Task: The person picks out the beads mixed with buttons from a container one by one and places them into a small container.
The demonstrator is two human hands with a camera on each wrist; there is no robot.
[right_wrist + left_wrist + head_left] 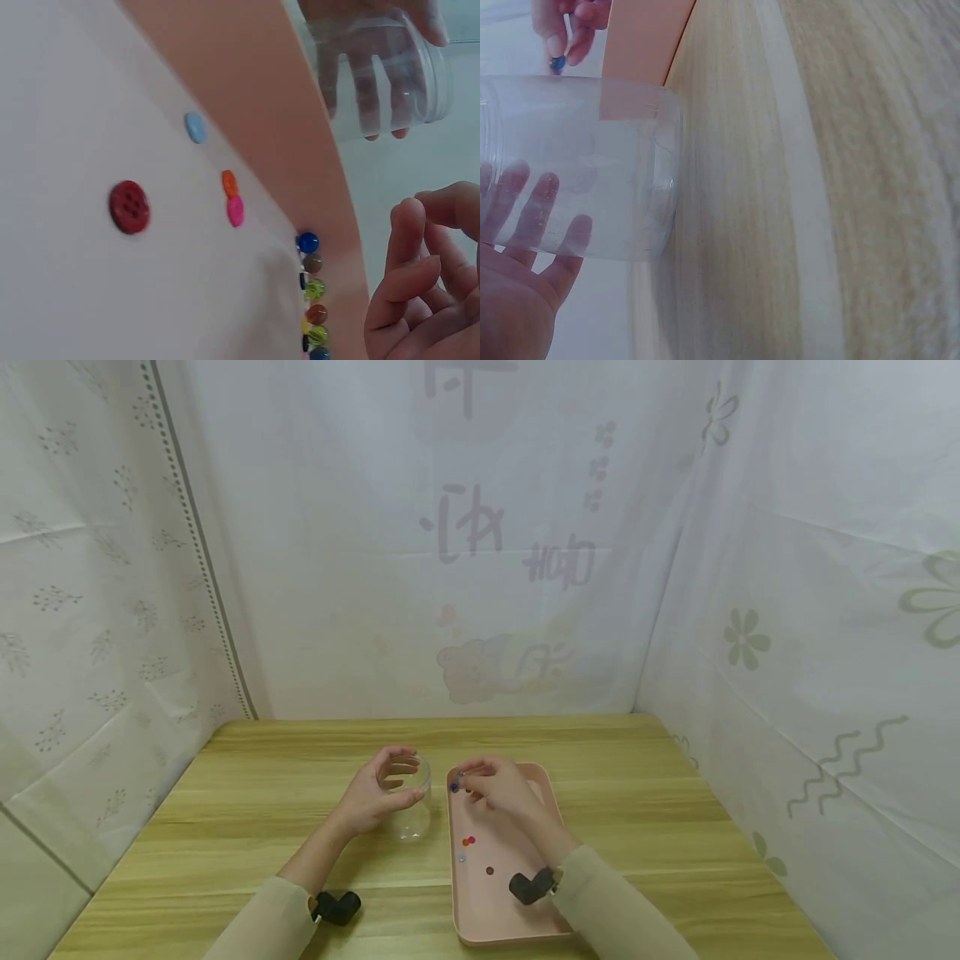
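"So, what's nearest?"
"A dark red button (pixel 490 871) in the pink tray (pixel 487 917)."
"Beyond?"
"Left of the tray, the left hand (pixel 369 797) curls round a clear jar (pixel 412 823) on the table (pixel 637 827). Over the tray's far left corner, the right hand (pixel 506 789) pinches a blue ball (pixel 557 64)."

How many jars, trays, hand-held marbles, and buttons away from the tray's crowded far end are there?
Clear jar: 1
Pink tray: 1
Marble pinched in the right hand: 1
Buttons apart from the far end: 4 (dark red, light blue, orange, pink)
Total: 7
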